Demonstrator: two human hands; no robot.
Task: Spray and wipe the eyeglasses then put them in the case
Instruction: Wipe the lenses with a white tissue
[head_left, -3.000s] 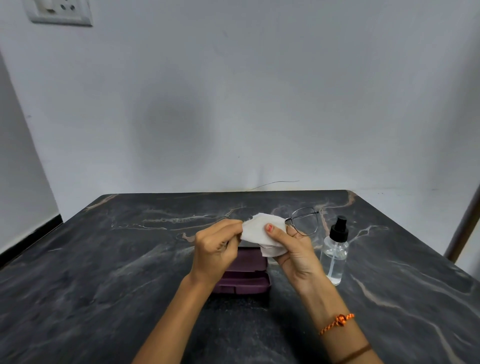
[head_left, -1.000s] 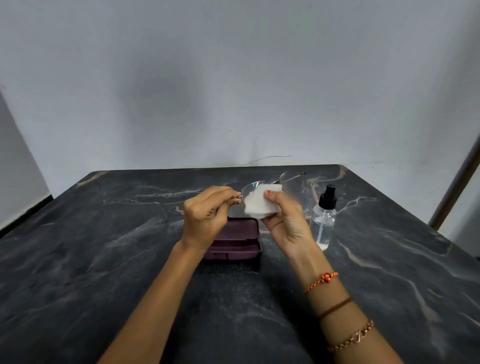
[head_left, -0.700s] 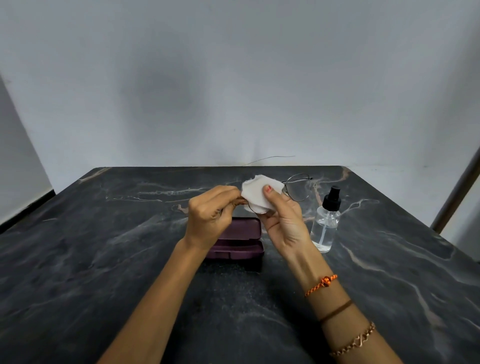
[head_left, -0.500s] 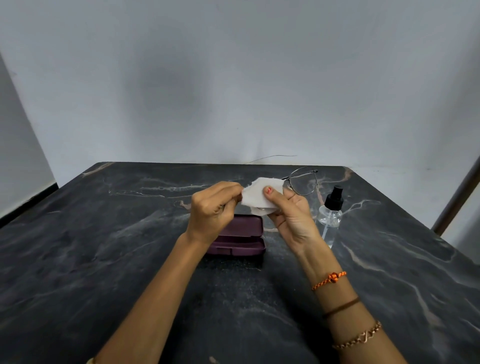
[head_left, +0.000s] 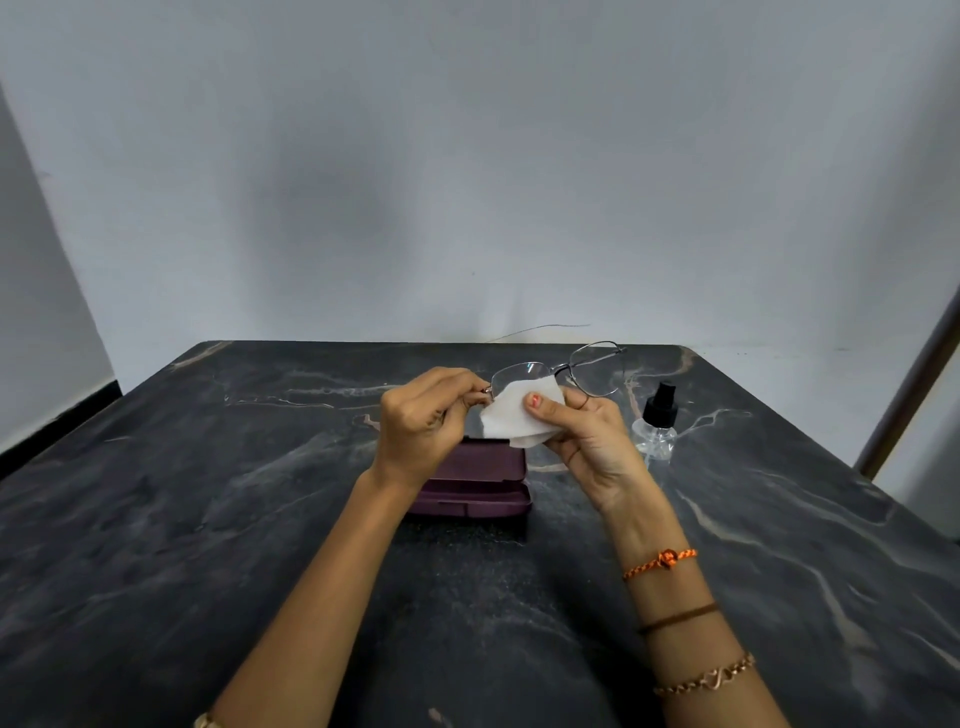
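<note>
Wiping step: left hand (head_left: 423, 421) pinches eyeglasses (head_left: 561, 371) hinge, right hand (head_left: 582, 431) pinches cloth (head_left: 514, 415) over lens. Next: other lens, then case (head_left: 483, 486) at 6 o'clock.

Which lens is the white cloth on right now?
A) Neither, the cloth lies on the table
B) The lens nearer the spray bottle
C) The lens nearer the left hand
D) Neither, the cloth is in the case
C: the right hand pinches the cloth over the eyeglasses lens beside the left hand; the other lens is bare.
</note>
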